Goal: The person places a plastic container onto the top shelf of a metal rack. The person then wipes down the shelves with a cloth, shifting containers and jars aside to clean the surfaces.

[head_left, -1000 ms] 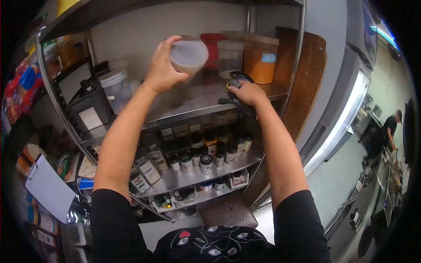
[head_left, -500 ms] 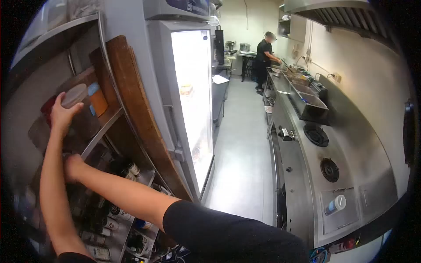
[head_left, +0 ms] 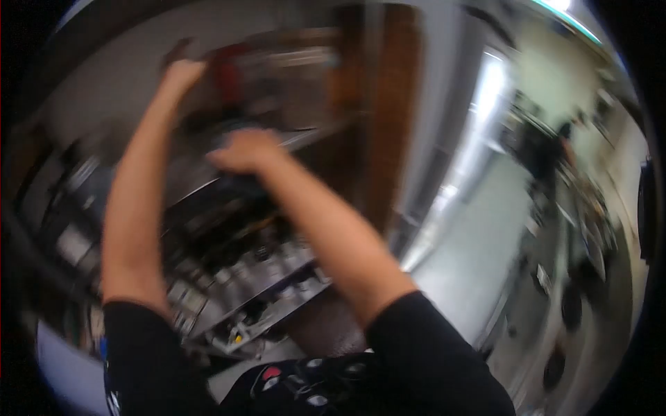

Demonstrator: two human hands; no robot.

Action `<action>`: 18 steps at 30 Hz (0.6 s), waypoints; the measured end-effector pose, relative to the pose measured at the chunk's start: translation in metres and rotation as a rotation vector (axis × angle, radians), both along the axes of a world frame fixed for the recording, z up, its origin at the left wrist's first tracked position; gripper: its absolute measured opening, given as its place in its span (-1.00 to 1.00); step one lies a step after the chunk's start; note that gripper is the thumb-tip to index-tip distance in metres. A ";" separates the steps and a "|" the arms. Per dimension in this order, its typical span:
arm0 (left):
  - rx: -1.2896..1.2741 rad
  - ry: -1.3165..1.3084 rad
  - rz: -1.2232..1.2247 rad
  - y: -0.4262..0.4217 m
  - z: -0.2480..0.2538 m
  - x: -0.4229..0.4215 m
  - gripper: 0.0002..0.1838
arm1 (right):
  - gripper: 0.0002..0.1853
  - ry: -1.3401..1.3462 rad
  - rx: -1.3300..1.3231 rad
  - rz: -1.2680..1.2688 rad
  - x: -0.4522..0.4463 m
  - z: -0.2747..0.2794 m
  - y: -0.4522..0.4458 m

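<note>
Motion blurs this view. My left hand (head_left: 184,71) is raised over the upper metal shelf (head_left: 305,137), left of a red container (head_left: 229,75); its fingers are smeared and in shadow. Lower and to the right, my right hand (head_left: 248,150) is at the shelf's front edge with its fingers curled. A dark bluish shape shows just behind those fingers, too blurred to name. A clear plastic tub (head_left: 300,83) stands on the shelf right of the red container, apart from both hands.
Several bottles (head_left: 257,270) line the lower shelf. A brown wooden board (head_left: 397,118) stands upright between the rack and the lit fridge (head_left: 479,104). To the right run the floor aisle (head_left: 458,236) and a steel counter with burners (head_left: 571,305). Another person (head_left: 565,135) is at the far end.
The view has swung left toward the rack. My left hand has come off the clear tub and is now left of the red container. My right hand is raised higher at the shelf edge.
</note>
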State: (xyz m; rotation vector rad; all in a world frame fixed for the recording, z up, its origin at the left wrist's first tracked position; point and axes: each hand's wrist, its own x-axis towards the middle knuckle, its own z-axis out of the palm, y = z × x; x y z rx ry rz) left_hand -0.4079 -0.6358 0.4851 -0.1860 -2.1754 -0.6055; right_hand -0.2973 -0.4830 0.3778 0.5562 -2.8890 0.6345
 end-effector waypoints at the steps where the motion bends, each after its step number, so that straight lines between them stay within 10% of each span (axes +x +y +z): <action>1: 0.001 0.054 0.104 -0.024 -0.002 -0.016 -0.18 | -0.31 -0.016 0.025 0.009 -0.005 0.000 -0.001; 7: 0.062 -0.331 0.191 -0.089 -0.019 -0.049 0.15 | -0.27 0.054 0.053 -0.023 -0.015 -0.006 -0.003; 18: -0.133 -0.038 0.101 -0.064 -0.046 -0.117 0.03 | -0.36 0.154 0.005 -0.036 -0.017 -0.014 -0.004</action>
